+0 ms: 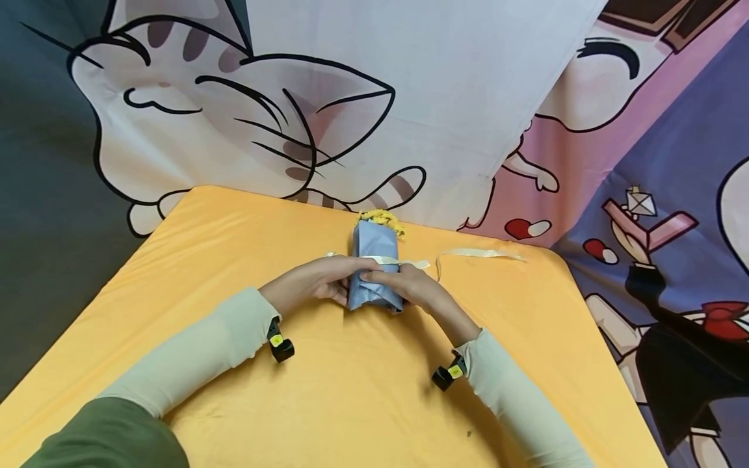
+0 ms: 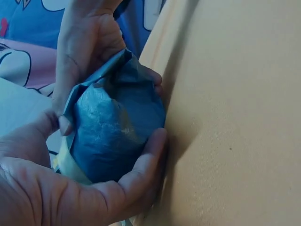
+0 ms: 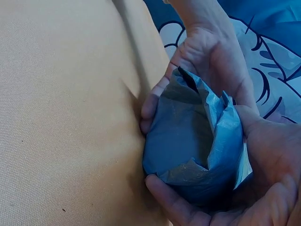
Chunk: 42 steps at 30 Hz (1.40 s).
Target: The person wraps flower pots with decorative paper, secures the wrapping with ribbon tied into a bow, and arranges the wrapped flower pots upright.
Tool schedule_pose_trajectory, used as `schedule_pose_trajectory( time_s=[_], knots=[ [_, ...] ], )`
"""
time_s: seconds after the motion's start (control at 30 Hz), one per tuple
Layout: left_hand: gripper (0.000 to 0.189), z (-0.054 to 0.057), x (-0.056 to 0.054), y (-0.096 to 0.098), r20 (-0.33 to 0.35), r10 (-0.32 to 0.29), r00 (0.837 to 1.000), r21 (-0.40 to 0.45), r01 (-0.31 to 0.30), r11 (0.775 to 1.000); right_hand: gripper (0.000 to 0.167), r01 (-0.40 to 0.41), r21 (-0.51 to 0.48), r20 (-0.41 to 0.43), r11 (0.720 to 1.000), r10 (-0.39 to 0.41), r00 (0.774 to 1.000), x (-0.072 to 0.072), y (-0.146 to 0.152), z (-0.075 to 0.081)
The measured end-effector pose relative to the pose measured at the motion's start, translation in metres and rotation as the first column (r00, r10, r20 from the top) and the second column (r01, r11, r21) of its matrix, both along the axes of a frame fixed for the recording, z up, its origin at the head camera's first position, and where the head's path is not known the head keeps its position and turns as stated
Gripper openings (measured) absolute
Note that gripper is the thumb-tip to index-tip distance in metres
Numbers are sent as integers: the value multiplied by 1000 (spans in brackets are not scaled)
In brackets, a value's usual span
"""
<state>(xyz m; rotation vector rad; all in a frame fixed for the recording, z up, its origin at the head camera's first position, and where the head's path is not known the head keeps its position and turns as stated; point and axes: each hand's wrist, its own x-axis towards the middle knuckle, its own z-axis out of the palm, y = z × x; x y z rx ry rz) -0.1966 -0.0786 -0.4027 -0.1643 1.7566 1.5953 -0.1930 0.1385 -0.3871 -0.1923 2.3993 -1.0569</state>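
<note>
A small bouquet wrapped in blue paper point(image 1: 374, 240) lies over the yellow cloth, its yellow flowers point(image 1: 380, 218) poking out at the far end. Across its middle runs a pale ribbon point(image 1: 383, 260). My left hand point(image 1: 333, 273) grips the wrapped bundle from the left, thumb on top. From the right, my right hand point(image 1: 412, 286) holds it too, its thumb also over the paper. Both wrist views show the folded, creased bottom end of the blue wrapping point(image 2: 108, 132), with fingers point(image 3: 174, 200) curled around its sides. The flowers are mostly hidden there.
A loose length of pale ribbon point(image 1: 482, 252) trails over the cloth to the right. The table point(image 1: 304, 390) has a yellow cover. Behind it hangs a cartoon cat curtain point(image 1: 351, 39), with a printed pink and purple one point(image 1: 661, 162) at the right.
</note>
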Motion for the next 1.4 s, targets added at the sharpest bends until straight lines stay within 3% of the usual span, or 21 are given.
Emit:
schedule_pose_trajectory(
  time_s=[0.33, 0.5, 0.63, 0.73, 0.8, 0.87, 0.93, 1.0, 1.03, 1.1, 1.23, 1.33, 1.4],
  knots=[
    [72, -4, -8, 2, -31, 0, 1000, -77, -3, 997, 76, -27, 47, -30, 999, 28, 999, -3, 4, 0],
    [70, -4, -9, 3, -36, -3, 999, -83, 0, 997, 70, -81, 18, 54, 997, 80, 995, -11, 14, 8],
    [70, -4, -8, 5, -36, 13, 999, -90, -16, 996, 66, -88, 68, 101, 994, 81, 992, -21, 29, 27],
    [74, -4, -8, 6, -30, 18, 999, -93, -20, 995, 57, -64, 151, 31, 986, 60, 998, -29, 41, 39],
    [78, -4, -8, 6, -25, 11, 1000, -89, -13, 996, 49, -93, 202, -68, 975, 109, 992, -35, 48, 38],
    [78, -5, -8, 6, -26, 6, 1000, -83, -8, 996, 44, -176, 251, -183, 952, 226, 957, -38, 52, 30],
    [78, -6, -8, 7, -27, 1, 1000, -81, -3, 997, 38, -269, 290, -287, 918, 352, 891, -41, 54, 17],
    [77, -8, -9, 7, -27, -4, 1000, -78, 1, 997, 27, -327, 305, -368, 894, 427, 826, -42, 55, 6],
    [77, -9, -8, 7, -27, -4, 1000, -76, 2, 997, 22, -333, 298, -393, 894, 433, 811, -42, 57, 3],
    [76, -9, -8, 7, -28, -3, 1000, -71, 1, 997, 20, -309, 242, -431, 920, 387, 815, -42, 61, 3],
    [76, -10, -7, 6, -37, 15, 999, -66, -17, 998, 19, -213, 26, -418, 977, 204, 885, -46, 73, 24],
    [79, -8, -6, 5, -43, 25, 999, -68, -28, 997, 20, -168, -130, -395, 977, 104, 913, -50, 86, 45],
    [82, -7, -6, 4, -45, 30, 999, -66, -33, 997, 19, -155, -190, -398, 969, 68, 915, -51, 97, 58]
  ],
)
